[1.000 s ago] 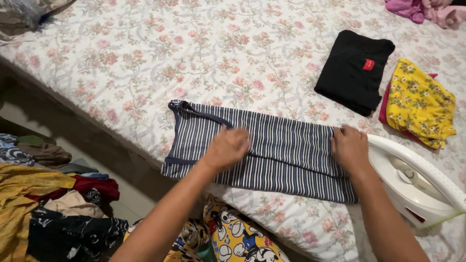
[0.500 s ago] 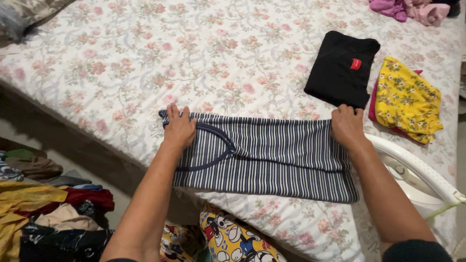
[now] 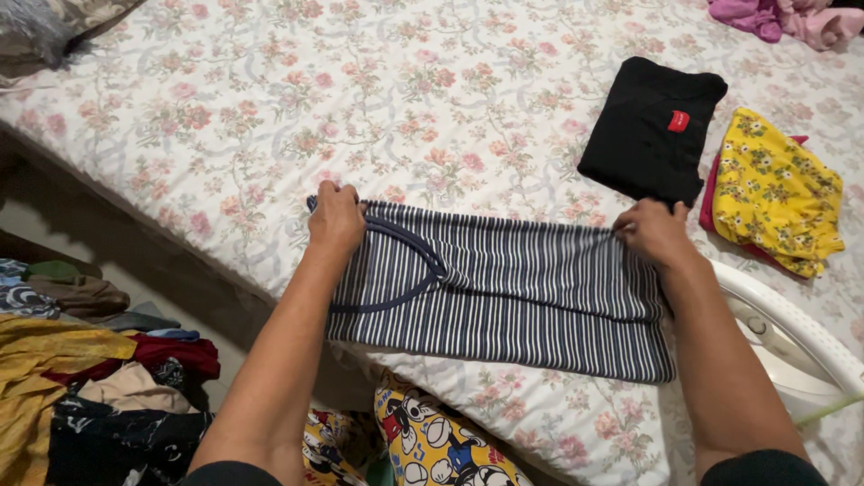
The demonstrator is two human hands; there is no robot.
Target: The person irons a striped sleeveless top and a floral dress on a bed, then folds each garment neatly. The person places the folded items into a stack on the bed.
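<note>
A navy and white striped sleeveless top (image 3: 513, 288) lies folded lengthwise near the front edge of a bed with a floral sheet (image 3: 360, 99). My left hand (image 3: 336, 219) pinches the top's far left corner by the shoulder straps. At the far right corner my right hand (image 3: 654, 232) grips the hem edge. Both hands lift that far edge slightly off the sheet.
A folded black garment (image 3: 652, 126) and a folded yellow floral one (image 3: 778, 189) lie beyond the right hand. A white iron (image 3: 792, 337) rests at the right. Pink clothes (image 3: 792, 18) sit at the far corner. A heap of clothes (image 3: 81, 378) lies on the floor at left.
My left hand slid from the top's middle to its far left corner, and my right hand moved to the far right corner. Both now pinch the far edge rather than press flat.
</note>
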